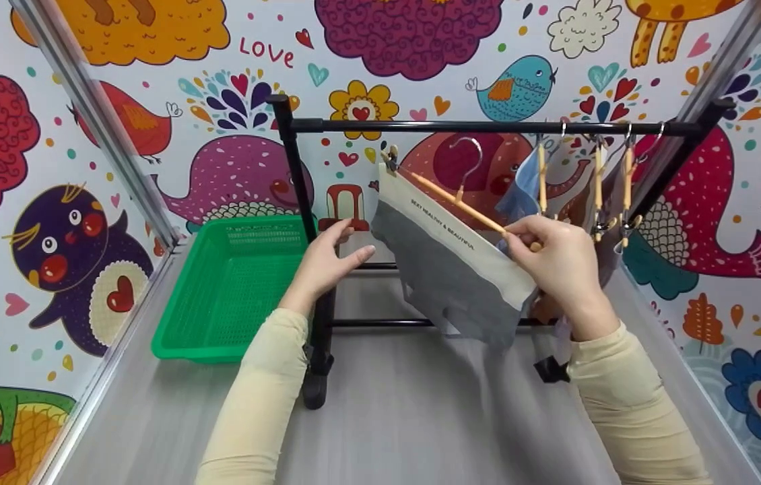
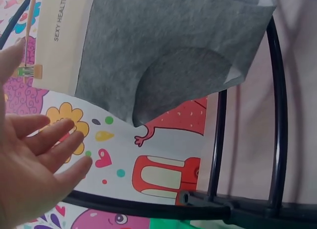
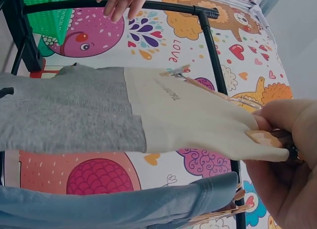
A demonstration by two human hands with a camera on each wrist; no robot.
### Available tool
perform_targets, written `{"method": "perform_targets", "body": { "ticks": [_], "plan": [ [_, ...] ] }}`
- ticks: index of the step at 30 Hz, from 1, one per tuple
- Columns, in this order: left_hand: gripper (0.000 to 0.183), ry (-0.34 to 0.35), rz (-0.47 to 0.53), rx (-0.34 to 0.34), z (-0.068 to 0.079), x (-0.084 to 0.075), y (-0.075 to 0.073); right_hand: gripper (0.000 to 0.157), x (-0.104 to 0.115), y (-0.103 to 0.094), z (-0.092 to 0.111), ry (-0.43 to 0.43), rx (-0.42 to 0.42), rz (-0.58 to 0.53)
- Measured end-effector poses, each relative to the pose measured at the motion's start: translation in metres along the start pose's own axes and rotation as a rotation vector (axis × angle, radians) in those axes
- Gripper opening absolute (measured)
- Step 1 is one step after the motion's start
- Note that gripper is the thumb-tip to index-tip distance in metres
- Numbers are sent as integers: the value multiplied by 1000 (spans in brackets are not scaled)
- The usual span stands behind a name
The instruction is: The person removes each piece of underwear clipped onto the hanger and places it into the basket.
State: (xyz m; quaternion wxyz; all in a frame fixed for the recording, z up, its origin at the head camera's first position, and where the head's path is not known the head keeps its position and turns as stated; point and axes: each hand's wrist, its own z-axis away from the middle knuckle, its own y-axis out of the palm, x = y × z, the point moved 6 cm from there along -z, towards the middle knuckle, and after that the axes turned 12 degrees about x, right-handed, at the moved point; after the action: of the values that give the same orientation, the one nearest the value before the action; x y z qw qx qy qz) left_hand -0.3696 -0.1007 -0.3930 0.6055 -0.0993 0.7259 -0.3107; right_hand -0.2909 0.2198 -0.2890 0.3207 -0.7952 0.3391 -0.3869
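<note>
Grey underpants (image 1: 448, 269) with a cream printed waistband hang clipped to a wooden clip hanger (image 1: 459, 203), tilted down to the right in the head view. My right hand (image 1: 559, 259) pinches the hanger's right end at its clip; the right wrist view shows thumb and fingers closed round that clip (image 3: 270, 138). The hanger's metal hook (image 1: 471, 158) stands free below the rack's top bar. Left of the underpants, my left hand (image 1: 330, 259) is held with fingers spread and nothing in it. In the left wrist view its fingers lie near the left clip (image 2: 30, 71).
A black clothes rack (image 1: 421, 126) stands ahead. Several garments on wooden hangers (image 1: 599, 182) hang at its right end, among them a blue one (image 1: 526, 178). A green basket (image 1: 172, 323) sits left of the rack on the grey table (image 1: 394, 411). Cartoon-printed walls enclose the place.
</note>
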Motion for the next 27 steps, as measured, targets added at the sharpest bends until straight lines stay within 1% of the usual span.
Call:
{"method": "perform_targets", "body": {
  "ticks": [10, 13, 18, 27],
  "plan": [
    [88, -23, 27, 24, -3, 0, -10, 6, 1, 10, 12, -42, 56, -46],
    [87, -5, 27, 15, -5, -1, -16, 6, 2, 15, 14, -66, 72, -52],
    [80, 34, 42, -13, -9, -1, -23, 6, 2, 24, 16, -108, 101, -60],
    [68, 139, 129, -57, -11, -2, -22, 9, -2, 42, 20, -137, 170, -100]
  ]
}}
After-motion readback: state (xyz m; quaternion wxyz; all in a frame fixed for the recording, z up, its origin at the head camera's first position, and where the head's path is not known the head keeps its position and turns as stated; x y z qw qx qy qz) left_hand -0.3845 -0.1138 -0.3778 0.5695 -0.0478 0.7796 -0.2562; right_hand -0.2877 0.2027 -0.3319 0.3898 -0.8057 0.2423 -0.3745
